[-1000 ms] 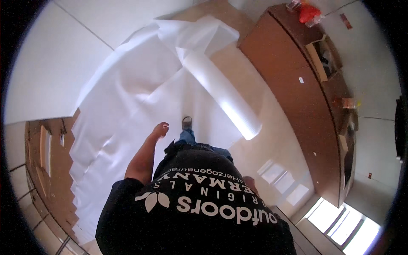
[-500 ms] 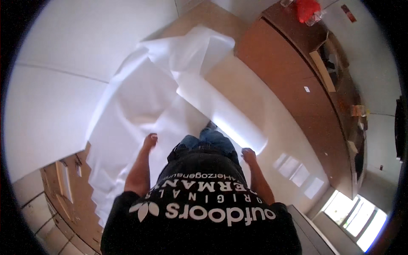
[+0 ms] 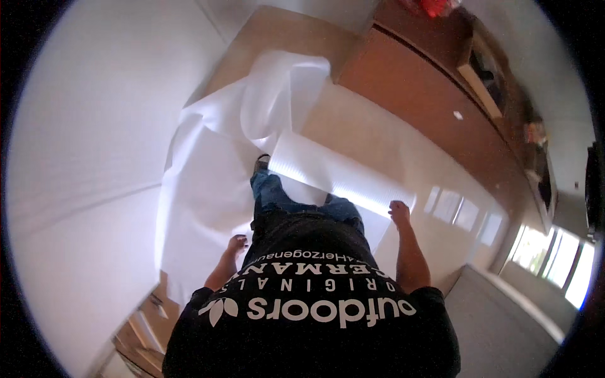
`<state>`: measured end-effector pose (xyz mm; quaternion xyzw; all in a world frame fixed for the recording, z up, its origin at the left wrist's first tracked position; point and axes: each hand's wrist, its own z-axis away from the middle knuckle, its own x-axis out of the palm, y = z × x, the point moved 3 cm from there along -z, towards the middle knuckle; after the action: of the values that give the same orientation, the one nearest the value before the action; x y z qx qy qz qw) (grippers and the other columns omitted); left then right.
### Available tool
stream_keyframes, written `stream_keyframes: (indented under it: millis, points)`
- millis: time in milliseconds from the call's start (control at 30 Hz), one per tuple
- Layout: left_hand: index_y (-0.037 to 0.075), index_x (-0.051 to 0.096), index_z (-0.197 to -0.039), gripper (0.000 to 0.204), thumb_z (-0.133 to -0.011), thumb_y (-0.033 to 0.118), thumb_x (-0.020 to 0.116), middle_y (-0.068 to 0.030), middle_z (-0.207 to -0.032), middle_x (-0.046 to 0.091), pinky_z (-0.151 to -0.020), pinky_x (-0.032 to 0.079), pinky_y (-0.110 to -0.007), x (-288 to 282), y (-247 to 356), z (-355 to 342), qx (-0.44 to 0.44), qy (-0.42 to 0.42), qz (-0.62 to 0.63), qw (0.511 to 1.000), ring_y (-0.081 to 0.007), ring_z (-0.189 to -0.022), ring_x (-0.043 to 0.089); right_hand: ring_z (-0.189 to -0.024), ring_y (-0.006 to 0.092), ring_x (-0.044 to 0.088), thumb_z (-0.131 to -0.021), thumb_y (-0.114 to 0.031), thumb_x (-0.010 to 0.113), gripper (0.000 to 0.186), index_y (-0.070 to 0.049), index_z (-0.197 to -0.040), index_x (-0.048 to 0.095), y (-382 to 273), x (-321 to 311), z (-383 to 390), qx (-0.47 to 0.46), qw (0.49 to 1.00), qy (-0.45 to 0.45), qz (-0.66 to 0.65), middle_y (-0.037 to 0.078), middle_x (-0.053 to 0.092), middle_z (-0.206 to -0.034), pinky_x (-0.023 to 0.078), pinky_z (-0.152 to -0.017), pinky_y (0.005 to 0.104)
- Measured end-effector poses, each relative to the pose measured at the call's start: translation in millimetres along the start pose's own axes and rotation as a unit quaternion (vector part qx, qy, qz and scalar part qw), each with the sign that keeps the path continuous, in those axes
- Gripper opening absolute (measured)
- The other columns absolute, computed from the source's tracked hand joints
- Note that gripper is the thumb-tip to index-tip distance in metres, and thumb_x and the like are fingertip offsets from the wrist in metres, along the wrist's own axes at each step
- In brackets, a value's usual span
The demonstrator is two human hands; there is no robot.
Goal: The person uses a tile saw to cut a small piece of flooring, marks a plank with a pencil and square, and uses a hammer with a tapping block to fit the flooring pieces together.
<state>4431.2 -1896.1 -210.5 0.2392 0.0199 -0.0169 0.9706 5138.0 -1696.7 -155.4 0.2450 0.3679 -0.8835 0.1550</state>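
Observation:
A wide white sheet (image 3: 211,170), thin and slightly see-through, lies spread and rumpled over the floor to my left and ahead. Its rolled part, a long white roll (image 3: 340,167), lies slantwise just in front of my legs. My left hand (image 3: 237,242) hangs low beside my hip above the sheet, fingers curled; what they hold, if anything, is hidden. Beside the right end of the roll in the picture is my right hand (image 3: 399,212), its fingers curled in, with nothing visible in them. Whether it touches the roll I cannot tell. My left shoe (image 3: 261,162) is by the roll's left end.
A long reddish-brown cabinet (image 3: 403,82) runs along the right, with a wooden-framed box (image 3: 482,75) and a red bag (image 3: 435,6) on top. White panels (image 3: 94,126) stand at left. Windows (image 3: 554,255) are at the lower right, near a grey surface (image 3: 498,315).
My view has shifted and my left leg now reaches forward to the roll's left end. My right hand is farther right; my left hand has dropped closer to my body.

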Motion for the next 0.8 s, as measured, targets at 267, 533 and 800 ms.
stream_keyframes:
  millis: [267,533,800]
  points:
    - [0.004,0.058,-0.123,0.031,-0.093,0.012,0.059,-0.0070,-0.099,0.068,-0.072,0.055,-0.032,-324.2,230.4,-192.1,0.068,0.059,-0.147,0.985,-0.0178,-0.084,0.065,-0.086,0.0297,0.070,-0.092,-0.028,0.063,0.032,-0.002,-0.111,0.068,-216.8,209.0,135.5,-0.094,0.981,-0.085,0.143,0.017,0.071,-0.102,0.055,-0.079,0.0378]
    - [0.003,0.065,-0.117,0.027,-0.092,0.009,0.056,-0.0084,-0.094,0.068,-0.066,0.053,-0.028,-435.4,514.4,-242.2,0.235,0.125,-0.154,0.951,-0.0150,-0.075,0.063,-0.077,0.0197,0.068,-0.094,-0.023,0.061,0.030,0.000,-0.111,0.068,-260.8,208.2,189.4,0.030,0.994,0.098,0.031,0.013,0.072,-0.092,0.054,-0.072,0.0341]
    - [0.003,0.065,-0.118,0.030,-0.091,0.013,0.058,-0.0084,-0.088,0.068,-0.067,0.053,-0.030,-302.9,539.8,-319.5,0.271,-0.044,-0.226,0.935,-0.0160,-0.075,0.064,-0.070,0.0201,0.069,-0.095,-0.027,0.058,0.034,0.003,-0.110,0.067,-147.8,230.5,274.9,0.083,0.981,0.116,0.129,0.015,0.070,-0.092,0.055,-0.063,0.0333]
